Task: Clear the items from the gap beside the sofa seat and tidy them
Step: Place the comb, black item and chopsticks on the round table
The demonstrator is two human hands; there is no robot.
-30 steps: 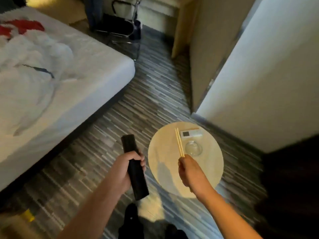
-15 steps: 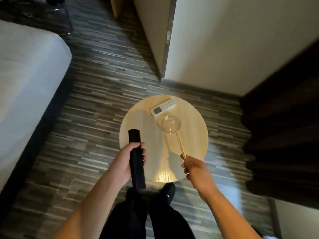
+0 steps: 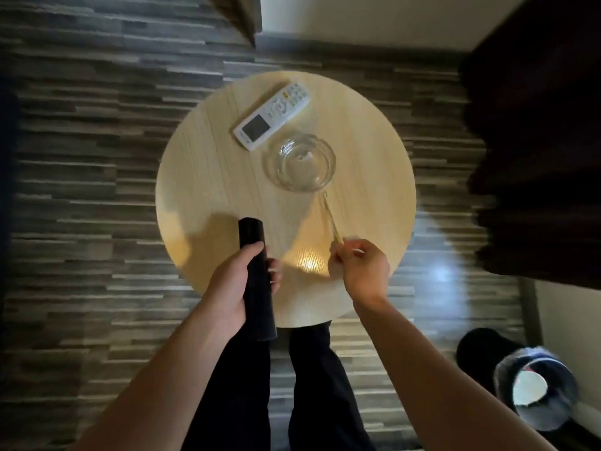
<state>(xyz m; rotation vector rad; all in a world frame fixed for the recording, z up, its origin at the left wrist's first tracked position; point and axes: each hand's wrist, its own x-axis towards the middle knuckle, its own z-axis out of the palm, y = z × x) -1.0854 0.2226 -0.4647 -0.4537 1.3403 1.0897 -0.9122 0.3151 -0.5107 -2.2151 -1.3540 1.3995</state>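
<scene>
Right now the left hand [image 3: 237, 288] is wrapped tight around a long black tube [image 3: 257, 278], holding it just over the near edge of the round wooden table [image 3: 208, 177]. The right hand [image 3: 361, 271] pinches the end of a pair of chopsticks [image 3: 330, 216]. Their tips point at the clear glass bowl [image 3: 300, 162] and stop just beside it. A white remote [image 3: 273, 115] lies past the bowl. A lined bin [image 3: 536, 390] stands on the floor to the right. It looks like the putting-away step. Next, I think, the chopsticks need to be laid flat on the table without bumping the bowl, then the tube set down too.
</scene>
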